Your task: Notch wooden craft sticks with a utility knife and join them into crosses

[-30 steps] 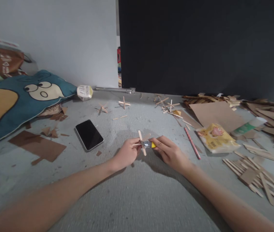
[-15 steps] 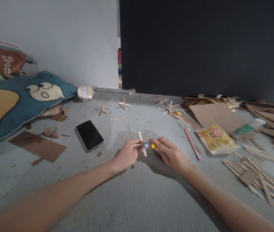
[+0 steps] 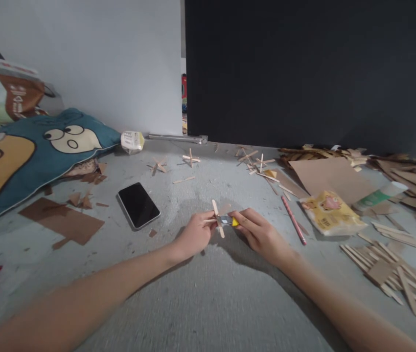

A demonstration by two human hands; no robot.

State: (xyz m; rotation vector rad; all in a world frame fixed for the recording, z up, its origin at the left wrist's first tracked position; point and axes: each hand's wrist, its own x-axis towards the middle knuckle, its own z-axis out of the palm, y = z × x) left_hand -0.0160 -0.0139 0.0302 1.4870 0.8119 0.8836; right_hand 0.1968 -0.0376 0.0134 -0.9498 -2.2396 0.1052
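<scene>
Low over the grey surface, my left hand is closed on a small star of crossed popsicle sticks. My right hand grips a yellow utility knife, whose metal end meets the crossing of the sticks. The fingers partly hide both the knife and the sticks. Farther back stand other stick pieces: a crossed one, another flatter one to its left, and one among loose sticks to the right.
A black phone and brown cardboard lie to the left, near a teal cushion. On the right are a pink pencil, a yellow packet, a green-white tube and piled popsicle sticks. A black panel stands behind.
The view has shifted slightly, so the surroundings sit a little farther right. Both hands keep the same hold, with the knife still against the sticks.
</scene>
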